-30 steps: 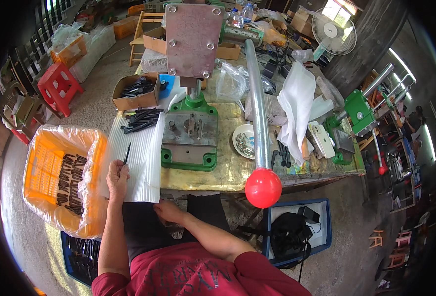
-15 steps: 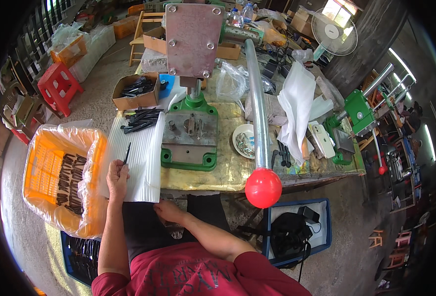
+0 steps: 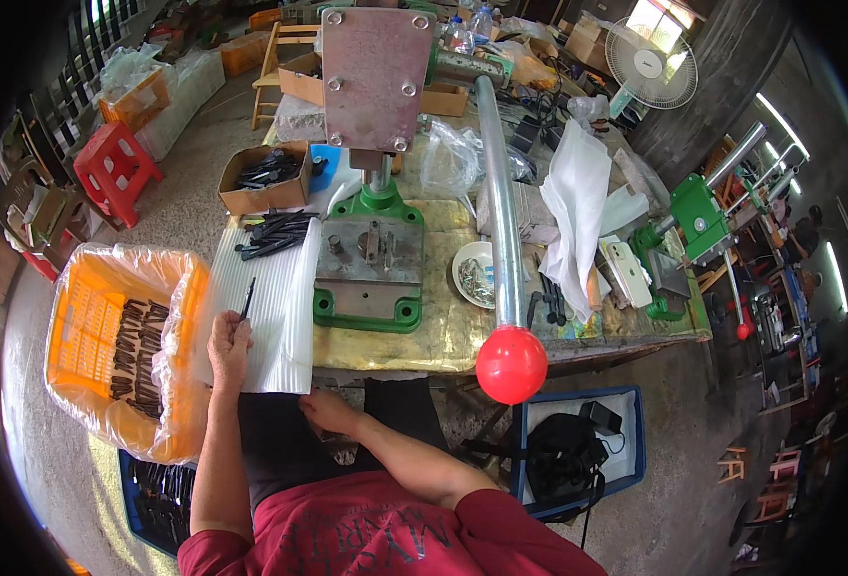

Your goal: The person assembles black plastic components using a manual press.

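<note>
My left hand (image 3: 229, 350) is closed around a slim black rod-like piece (image 3: 248, 300), whose narrow end points up and away over a ribbed white foam sheet (image 3: 275, 326). Farther up that sheet lies a pile of similar long black pieces (image 3: 275, 233). Low on my thigh, just in front of the table edge, rests my right hand (image 3: 331, 413); its fingers are mostly turned out of sight. Beside the foam stands a green hand press (image 3: 366, 307) with a steel bed, a long lever (image 3: 502, 211) and a red ball knob (image 3: 511, 366).
At left is an orange basket (image 3: 83, 336) lined with plastic, holding dark pieces. A cardboard box (image 3: 246, 199) of black parts sits behind the foam. A white dish (image 3: 472, 276) of small metal parts, a phone (image 3: 625, 272) and a second green press (image 3: 700, 223) stand rightward.
</note>
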Demonstrator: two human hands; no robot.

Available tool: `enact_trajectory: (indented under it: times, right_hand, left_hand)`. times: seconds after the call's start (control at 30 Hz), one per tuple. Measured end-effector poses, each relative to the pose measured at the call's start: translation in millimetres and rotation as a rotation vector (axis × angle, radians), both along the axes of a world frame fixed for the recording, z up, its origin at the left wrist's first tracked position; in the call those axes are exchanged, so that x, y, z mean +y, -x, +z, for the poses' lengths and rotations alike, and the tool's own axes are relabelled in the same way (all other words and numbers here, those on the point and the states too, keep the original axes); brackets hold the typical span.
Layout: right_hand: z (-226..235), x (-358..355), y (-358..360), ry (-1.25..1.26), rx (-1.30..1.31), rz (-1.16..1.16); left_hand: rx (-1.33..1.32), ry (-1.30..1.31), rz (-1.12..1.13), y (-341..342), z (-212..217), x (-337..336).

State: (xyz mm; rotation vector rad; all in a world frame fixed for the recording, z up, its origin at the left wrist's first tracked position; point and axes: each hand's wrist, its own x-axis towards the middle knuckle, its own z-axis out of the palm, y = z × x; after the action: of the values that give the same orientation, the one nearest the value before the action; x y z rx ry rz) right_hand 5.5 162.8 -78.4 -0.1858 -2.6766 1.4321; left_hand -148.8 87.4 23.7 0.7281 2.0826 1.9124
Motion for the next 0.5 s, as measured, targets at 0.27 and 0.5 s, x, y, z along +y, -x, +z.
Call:
enact_trajectory:
  times: [0.27,0.5]
  right_hand:
    - [0.2,-0.2,0.7,-0.021,-0.027,0.009]
    - [1.7,0.7,-0.2,0.014,-0.026,0.015]
  left_hand:
    - [0.003,0.011,-0.003,0.2,1.0,-0.2]
    - [0.01,0.025,-0.01,1.5,-0.5,-1.2]
